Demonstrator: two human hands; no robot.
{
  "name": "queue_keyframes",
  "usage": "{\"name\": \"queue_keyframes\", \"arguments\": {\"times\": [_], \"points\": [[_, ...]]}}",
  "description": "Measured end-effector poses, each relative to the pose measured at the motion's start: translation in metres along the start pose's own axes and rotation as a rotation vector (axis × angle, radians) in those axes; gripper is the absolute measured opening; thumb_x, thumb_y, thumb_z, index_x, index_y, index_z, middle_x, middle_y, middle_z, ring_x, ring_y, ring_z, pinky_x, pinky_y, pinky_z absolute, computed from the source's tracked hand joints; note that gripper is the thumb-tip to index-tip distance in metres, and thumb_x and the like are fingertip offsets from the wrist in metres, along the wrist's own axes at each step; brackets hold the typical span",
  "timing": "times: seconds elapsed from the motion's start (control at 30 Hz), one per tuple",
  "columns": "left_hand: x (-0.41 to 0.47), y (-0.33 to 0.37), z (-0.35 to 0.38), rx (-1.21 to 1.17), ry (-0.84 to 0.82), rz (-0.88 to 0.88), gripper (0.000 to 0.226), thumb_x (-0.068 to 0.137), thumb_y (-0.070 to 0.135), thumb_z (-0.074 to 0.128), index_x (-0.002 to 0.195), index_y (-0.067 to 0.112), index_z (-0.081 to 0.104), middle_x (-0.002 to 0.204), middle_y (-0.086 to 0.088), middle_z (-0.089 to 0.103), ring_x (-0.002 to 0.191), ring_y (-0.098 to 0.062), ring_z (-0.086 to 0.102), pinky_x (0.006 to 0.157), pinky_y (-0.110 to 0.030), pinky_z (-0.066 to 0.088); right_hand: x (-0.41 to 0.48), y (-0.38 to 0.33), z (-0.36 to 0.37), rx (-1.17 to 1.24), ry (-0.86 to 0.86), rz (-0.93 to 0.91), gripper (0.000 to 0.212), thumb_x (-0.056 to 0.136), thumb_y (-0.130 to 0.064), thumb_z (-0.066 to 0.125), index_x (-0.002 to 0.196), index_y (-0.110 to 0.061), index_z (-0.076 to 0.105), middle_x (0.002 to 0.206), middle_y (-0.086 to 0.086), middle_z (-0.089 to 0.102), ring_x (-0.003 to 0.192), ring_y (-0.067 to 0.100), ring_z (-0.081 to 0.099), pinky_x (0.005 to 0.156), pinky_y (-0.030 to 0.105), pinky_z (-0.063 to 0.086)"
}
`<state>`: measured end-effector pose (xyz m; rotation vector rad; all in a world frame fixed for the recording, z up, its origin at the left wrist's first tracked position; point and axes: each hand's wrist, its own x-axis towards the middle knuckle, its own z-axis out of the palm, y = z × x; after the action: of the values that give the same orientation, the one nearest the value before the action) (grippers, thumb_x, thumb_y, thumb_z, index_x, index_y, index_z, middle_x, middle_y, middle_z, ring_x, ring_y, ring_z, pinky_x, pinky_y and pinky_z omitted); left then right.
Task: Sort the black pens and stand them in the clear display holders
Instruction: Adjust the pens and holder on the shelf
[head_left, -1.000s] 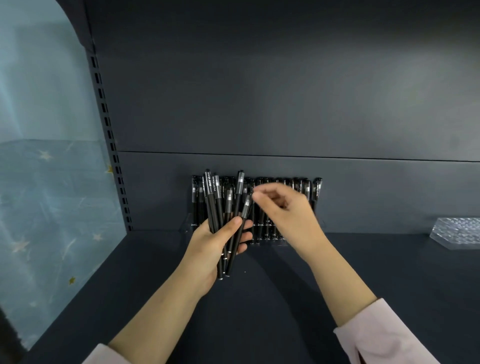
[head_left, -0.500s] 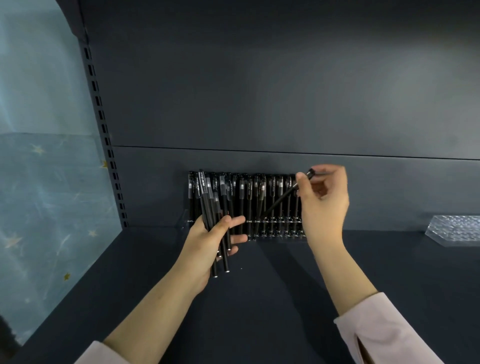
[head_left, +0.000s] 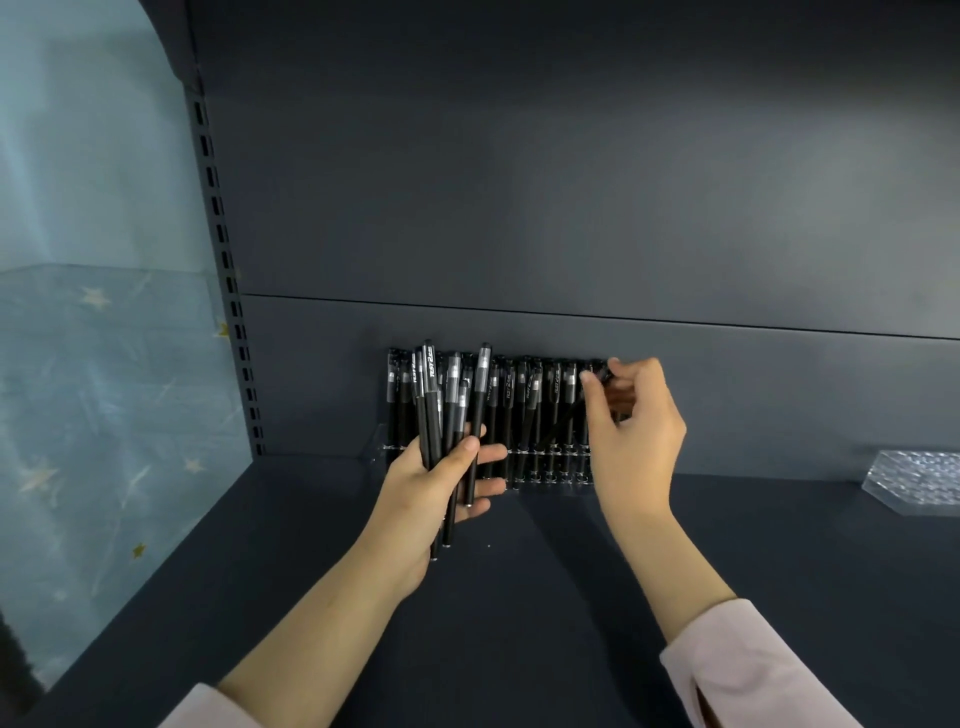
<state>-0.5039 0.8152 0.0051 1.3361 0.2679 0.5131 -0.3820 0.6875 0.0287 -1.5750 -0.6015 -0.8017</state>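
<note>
My right hand (head_left: 636, 441) pinches one tilted pen (head_left: 569, 413) at the holder's (head_left: 379, 441) right end, mid-frame. My left hand (head_left: 436, 483) grips the bundle (head_left: 431, 395). Next I should straighten the pen and seat its tip.

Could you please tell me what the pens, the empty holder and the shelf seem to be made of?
Pens: likely plastic, matte black barrels with silvery bands and white print. Empty holder: clear plastic, perhaps acrylic; see-through, glinting dimples. Shelf: probably painted metal; flat dull dark blue-grey, slotted upright.
</note>
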Motion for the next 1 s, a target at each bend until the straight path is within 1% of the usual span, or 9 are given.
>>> {"name": "queue_keyframes", "arguments": {"times": [0.17,0.3,0.43,0.53,0.63,0.73,0.83,0.9,1.0], "points": [[0.000,0.001,0.001,0.014,-0.010,-0.001,0.021,0.098,0.026,0.056,0.118,0.020,0.060,0.099,0.004,0.076,0.080,-0.017,0.073,0.071,-0.029,0.057,-0.001,0.003,0.009,-0.138,-0.112,-0.253,0.013,0.089,-0.012,0.068,0.099,-0.007,0.064,0.082,0.000,0.063,0.070,0.011,0.058,0.066,0.020,0.050],[0.000,0.002,0.002,0.022,0.010,0.003,0.025,0.098,0.028,0.056,0.121,0.019,0.058,0.100,0.006,0.076,0.064,-0.011,0.065,0.057,-0.023,0.049,-0.001,0.006,0.016,-0.262,-0.301,-0.330,0.036,0.090,-0.012,0.065,0.126,-0.009,0.061,0.085,0.005,0.068,0.069,0.011,0.062,0.067,0.018,0.050],[0.000,0.004,0.003,0.008,0.040,0.002,0.024,0.097,0.029,0.058,0.119,0.018,0.058,0.098,0.005,0.076,0.057,-0.011,0.057,0.050,-0.022,0.042,0.000,0.012,0.018,-0.284,-0.381,-0.252,0.041,0.093,-0.008,0.060,0.134,-0.008,0.055,0.094,0.007,0.062,0.074,0.015,0.060,0.074,0.022,0.051],[0.000,0.005,0.002,-0.002,0.035,-0.006,0.025,0.096,0.029,0.058,0.118,0.017,0.059,0.097,0.004,0.076,0.057,-0.011,0.056,0.050,-0.022,0.041,0.002,0.013,0.013,-0.261,-0.415,-0.169,0.041,0.095,-0.009,0.056,0.136,-0.012,0.054,0.093,0.001,0.056,0.072,0.007,0.053,0.071,0.004,0.040],[-0.001,0.005,0.002,-0.002,0.014,0.000,0.025,0.096,0.029,0.058,0.117,0.015,0.060,0.098,0.002,0.076,0.058,-0.011,0.056,0.051,-0.023,0.041,0.003,0.005,0.008,-0.180,-0.411,-0.066,0.040,0.096,-0.014,0.054,0.136,-0.015,0.053,0.091,-0.002,0.054,0.075,-0.001,0.052,0.070,-0.001,0.036],[-0.002,0.006,0.003,-0.007,-0.010,0.000,0.025,0.096,0.029,0.057,0.116,0.013,0.061,0.099,0.000,0.076,0.057,-0.011,0.056,0.051,-0.023,0.040,0.005,-0.005,0.005,-0.100,-0.382,0.035,0.038,0.097,-0.023,0.055,0.135,-0.019,0.054,0.093,-0.008,0.060,0.082,0.000,0.055,0.072,0.002,0.039],[-0.003,0.007,0.006,-0.055,-0.058,-0.049,0.025,0.097,0.025,0.057,0.115,0.010,0.064,0.098,-0.006,0.076,0.052,-0.010,0.051,0.046,-0.021,0.036,0.006,-0.023,0.001,0.106,-0.452,0.243,0.029,0.095,-0.029,0.057,0.124,-0.024,0.061,0.099,-0.011,0.068,0.092,-0.002,0.061,0.078,0.007,0.044],[-0.005,0.008,0.008,-0.055,-0.102,-0.077,0.025,0.097,0.024,0.057,0.115,0.008,0.064,0.097,-0.008,0.076,0.050,-0.010,0.049,0.045,-0.020,0.033,0.004,-0.032,0.000,0.305,-0.501,0.368,0.022,0.094,-0.025,0.060,0.115,-0.023,0.064,0.097,-0.005,0.072,0.089,0.002,0.065,0.073,0.015,0.049],[-0.008,0.009,0.011,-0.010,-0.148,-0.084,0.026,0.096,0.026,0.057,0.116,0.010,0.063,0.098,-0.007,0.076,0.053,-0.012,0.053,0.047,-0.021,0.036,0.004,-0.037,-0.002,0.468,-0.516,0.456,0.019,0.093,-0.016,0.060,0.112,-0.017,0.064,0.091,-0.001,0.075,0.090,0.006,0.068,0.068,0.017,0.050]]}}
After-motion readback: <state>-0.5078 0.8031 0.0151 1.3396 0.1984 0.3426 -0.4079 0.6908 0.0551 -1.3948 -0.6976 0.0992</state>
